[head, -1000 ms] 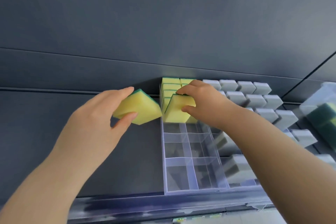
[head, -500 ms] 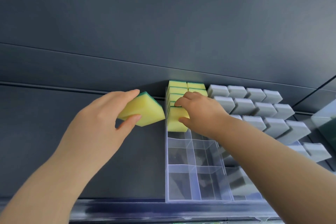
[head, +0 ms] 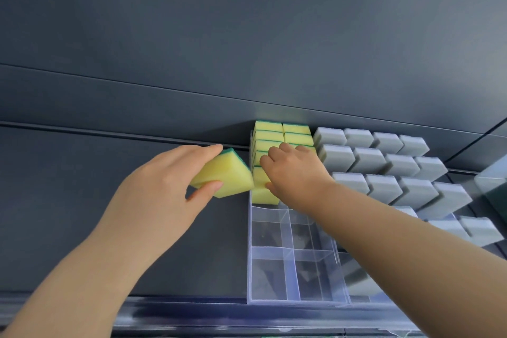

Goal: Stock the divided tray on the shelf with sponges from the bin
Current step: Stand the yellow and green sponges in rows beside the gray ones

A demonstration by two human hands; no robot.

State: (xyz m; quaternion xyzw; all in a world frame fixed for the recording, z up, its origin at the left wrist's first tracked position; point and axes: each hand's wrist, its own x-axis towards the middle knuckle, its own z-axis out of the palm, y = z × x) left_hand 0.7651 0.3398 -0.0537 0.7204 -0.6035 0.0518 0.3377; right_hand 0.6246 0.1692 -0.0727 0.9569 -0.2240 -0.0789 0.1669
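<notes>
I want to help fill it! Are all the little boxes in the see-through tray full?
No, near compartments of the clear tray hold nothing; yellow sponges fill only its far rows.

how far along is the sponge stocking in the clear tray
Done: the back rows of the divided tray hold yellow sponges. In hand: the right hand grips the front sponge in the left column; the left hand holds a spare sponge beside the tray. Left: the clear front compartments are empty.
</notes>
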